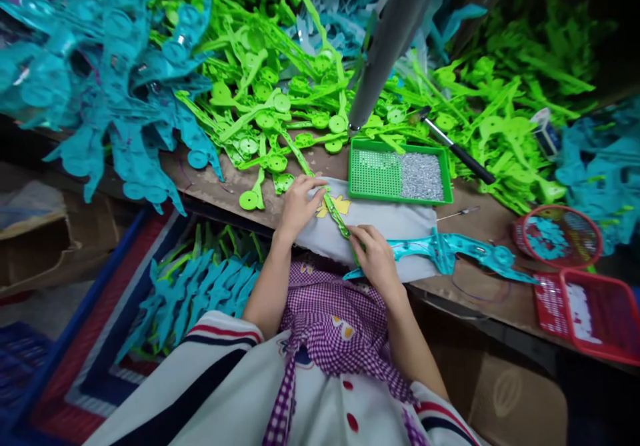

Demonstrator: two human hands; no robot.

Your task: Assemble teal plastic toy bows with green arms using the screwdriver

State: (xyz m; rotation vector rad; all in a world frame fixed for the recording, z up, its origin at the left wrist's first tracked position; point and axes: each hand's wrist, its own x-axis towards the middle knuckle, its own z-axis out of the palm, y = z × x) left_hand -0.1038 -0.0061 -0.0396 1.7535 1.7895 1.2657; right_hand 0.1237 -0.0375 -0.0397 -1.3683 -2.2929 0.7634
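A long, narrow green plastic part point(336, 214) lies slantwise over a pale cloth point(320, 238) with a yellow patch on it. My left hand point(300, 205) grips its far end, thumb and fingers closed around it. At the near end, my right hand point(374, 251) has its fingers closed on the same part; the fingertips partly hide it. A teal plastic part point(423, 249) with a thin wire along it lies across the cloth, passing beneath my right hand. Just beyond the cloth sits a green perforated tray point(374, 197) with many small silver metal pieces in its right half.
Heaped green parts point(280, 109) cover the back, with teal parts point(120, 66) at left. A grey post point(387, 46) comes down behind the tray. A black-handled tool point(467, 159), a round red basket point(590, 259) and a red tray point(613, 313) stand right. A bin point(83, 339) sits lower left.
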